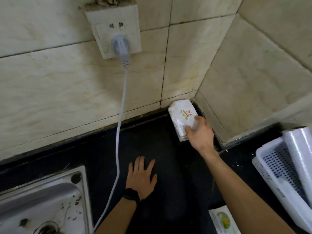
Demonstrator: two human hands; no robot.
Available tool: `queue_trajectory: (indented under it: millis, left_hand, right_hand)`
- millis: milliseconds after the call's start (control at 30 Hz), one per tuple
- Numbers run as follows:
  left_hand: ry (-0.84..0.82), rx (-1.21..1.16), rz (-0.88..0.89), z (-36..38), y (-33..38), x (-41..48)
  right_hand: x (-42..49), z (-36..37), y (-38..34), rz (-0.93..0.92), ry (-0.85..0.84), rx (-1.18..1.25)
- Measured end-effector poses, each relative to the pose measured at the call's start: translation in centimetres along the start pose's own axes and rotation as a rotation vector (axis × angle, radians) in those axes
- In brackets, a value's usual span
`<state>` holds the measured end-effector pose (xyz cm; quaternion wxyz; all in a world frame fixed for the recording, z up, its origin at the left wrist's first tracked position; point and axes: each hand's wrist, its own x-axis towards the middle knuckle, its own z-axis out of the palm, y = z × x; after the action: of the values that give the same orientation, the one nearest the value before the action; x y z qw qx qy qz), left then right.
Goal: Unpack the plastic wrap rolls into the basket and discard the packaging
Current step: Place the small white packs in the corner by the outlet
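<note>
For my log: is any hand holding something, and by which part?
The right hand grips the package by its near end; the left hand holds nothing.

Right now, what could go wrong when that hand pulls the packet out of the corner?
The right hand grips only the near end of the white packet tucked in the wall corner, so it might slip or tear. The grey cable hangs across the counter beside the left hand; an arm could snag it and tug the plug. The roll sticks out over the basket rim and might get knocked out.
</note>
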<state>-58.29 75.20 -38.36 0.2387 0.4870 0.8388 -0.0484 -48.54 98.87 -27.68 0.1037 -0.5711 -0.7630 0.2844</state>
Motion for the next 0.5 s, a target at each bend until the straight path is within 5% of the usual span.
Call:
queue_trajectory:
  millis: [367,500]
  left_hand:
    - [0.048,-0.080,-0.050,0.3,3.3,3.2]
    - [-0.040,-0.072,-0.027,-0.5,3.0,3.3]
  right_hand:
    - [0.7,2.8,1.0,0.069,-0.108,-0.035]
    - [1.2,3.5,1.4,0.145,0.012,-0.014]
